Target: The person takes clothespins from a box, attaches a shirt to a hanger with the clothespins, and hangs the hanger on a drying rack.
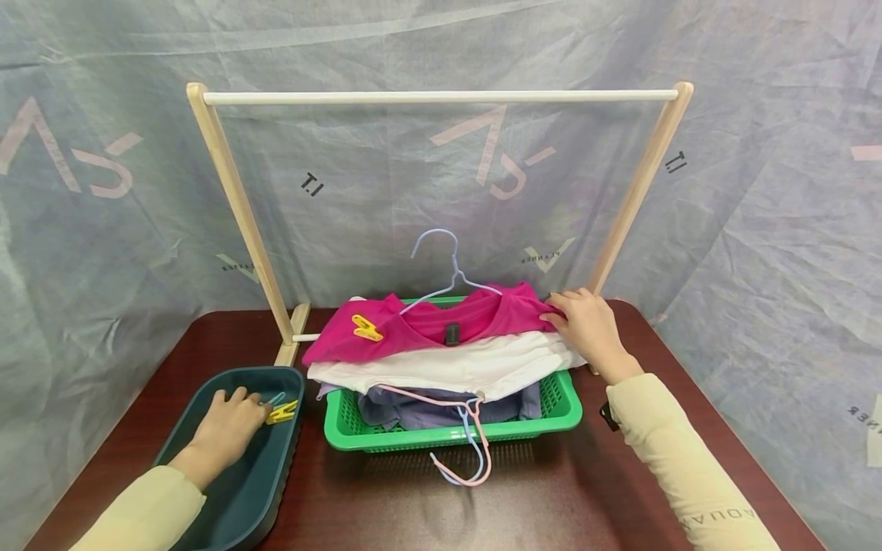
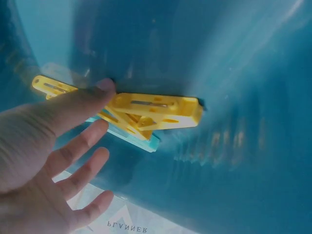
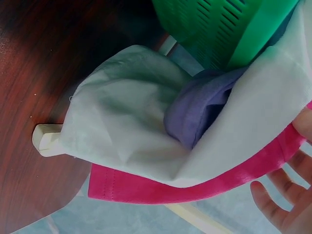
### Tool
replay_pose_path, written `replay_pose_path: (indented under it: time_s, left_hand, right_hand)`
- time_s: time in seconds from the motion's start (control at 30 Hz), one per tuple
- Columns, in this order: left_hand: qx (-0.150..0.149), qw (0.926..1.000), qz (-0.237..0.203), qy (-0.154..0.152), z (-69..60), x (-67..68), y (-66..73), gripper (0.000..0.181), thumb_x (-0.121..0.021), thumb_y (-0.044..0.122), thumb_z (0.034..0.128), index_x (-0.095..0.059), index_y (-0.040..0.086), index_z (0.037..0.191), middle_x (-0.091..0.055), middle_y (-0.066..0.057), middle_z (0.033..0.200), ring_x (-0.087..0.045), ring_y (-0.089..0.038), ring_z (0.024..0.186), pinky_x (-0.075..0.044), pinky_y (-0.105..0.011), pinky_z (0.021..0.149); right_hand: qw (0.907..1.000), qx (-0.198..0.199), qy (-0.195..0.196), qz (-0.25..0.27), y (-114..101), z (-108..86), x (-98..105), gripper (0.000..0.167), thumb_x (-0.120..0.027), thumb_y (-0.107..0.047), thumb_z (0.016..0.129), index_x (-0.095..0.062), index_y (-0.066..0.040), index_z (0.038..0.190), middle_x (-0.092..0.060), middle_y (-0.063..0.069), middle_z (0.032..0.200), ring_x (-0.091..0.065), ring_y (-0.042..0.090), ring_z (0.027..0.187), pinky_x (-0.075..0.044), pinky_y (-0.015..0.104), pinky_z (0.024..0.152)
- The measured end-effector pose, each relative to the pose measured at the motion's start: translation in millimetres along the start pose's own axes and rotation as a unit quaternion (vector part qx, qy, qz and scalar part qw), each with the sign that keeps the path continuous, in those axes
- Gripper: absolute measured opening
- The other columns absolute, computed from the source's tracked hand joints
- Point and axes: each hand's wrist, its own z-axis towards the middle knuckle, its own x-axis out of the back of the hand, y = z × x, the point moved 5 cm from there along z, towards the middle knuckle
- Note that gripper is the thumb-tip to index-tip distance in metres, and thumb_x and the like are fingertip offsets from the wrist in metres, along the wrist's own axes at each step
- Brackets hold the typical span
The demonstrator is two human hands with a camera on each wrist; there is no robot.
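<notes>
My left hand [image 1: 230,425] is inside the dark tray, its fingertips at yellow clips [image 1: 282,413] and a blue one. In the left wrist view, the thumb lies against the yellow clips [image 2: 158,105], a teal clip [image 2: 146,141] beneath; the other visible fingers are spread and one is hidden. My right hand [image 1: 592,325] pinches the right shoulder of the pink shirt [image 1: 358,340]. A blue hanger [image 1: 455,264] stands up at its neckline, and a yellow clip [image 1: 367,328] is on its left side. Below it lies a white garment [image 1: 413,373] with a pink hanger [image 1: 485,451].
The green basket [image 1: 413,440] holds the clothes, with a purple garment [image 1: 427,409] at the bottom. Behind it stands a wooden rack with a white bar [image 1: 441,97]. The dark tray [image 1: 279,474] is left of the basket on the brown table [image 1: 537,505].
</notes>
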Motion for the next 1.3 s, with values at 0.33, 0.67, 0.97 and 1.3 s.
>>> replay_pose_path:
  time_s: [0.33,0.67,0.97,1.3]
  left_hand:
    - [-0.010,0.9999,-0.004,0.004,-0.3,-2.4,-1.3,0.032,-0.077,-0.001,0.0626,-0.069,0.011,0.091,-0.064,-0.007,0.084,-0.052,-0.026,0.079,-0.041,-0.049,0.069]
    - [0.004,0.9979,-0.063,0.011,2.7,2.4,-5.3,0.042,-0.085,0.012,0.0553,-0.065,0.007,0.092,-0.066,-0.006,0.081,-0.052,-0.025,0.074,-0.041,-0.051,0.066]
    - [0.025,0.9944,-0.102,-0.012,5.6,11.4,-8.3,0.036,-0.085,0.016,0.0577,-0.057,0.013,0.081,-0.063,0.001,0.074,-0.050,-0.021,0.069,-0.039,-0.044,0.059]
    - [0.037,0.9943,-0.099,0.016,5.1,23.9,-11.7,0.035,-0.084,0.019,0.0591,-0.057,0.013,0.081,-0.061,0.002,0.071,-0.050,-0.022,0.069,-0.041,-0.050,0.062]
  right_hand:
    - [1.0000,0.004,0.005,-0.003,0,0.5,0,0.018,-0.073,-0.023,0.075,-0.069,-0.011,0.088,-0.069,0.006,0.081,-0.055,0.028,0.073,-0.042,0.041,0.058]
    - [1.0000,0.000,0.002,-0.006,0,0.2,-1,0.018,-0.073,-0.024,0.075,-0.069,-0.012,0.088,-0.069,0.006,0.082,-0.056,0.028,0.075,-0.042,0.041,0.059]
    - [1.0000,-0.003,0.001,-0.005,0,-0.3,-2,0.017,-0.072,-0.024,0.076,-0.069,-0.013,0.087,-0.069,0.006,0.082,-0.056,0.028,0.075,-0.042,0.042,0.060]
    - [1.0000,-0.005,-0.001,-0.004,1,-0.9,-2,0.016,-0.072,-0.024,0.076,-0.069,-0.012,0.087,-0.069,0.006,0.081,-0.056,0.028,0.075,-0.042,0.042,0.061]
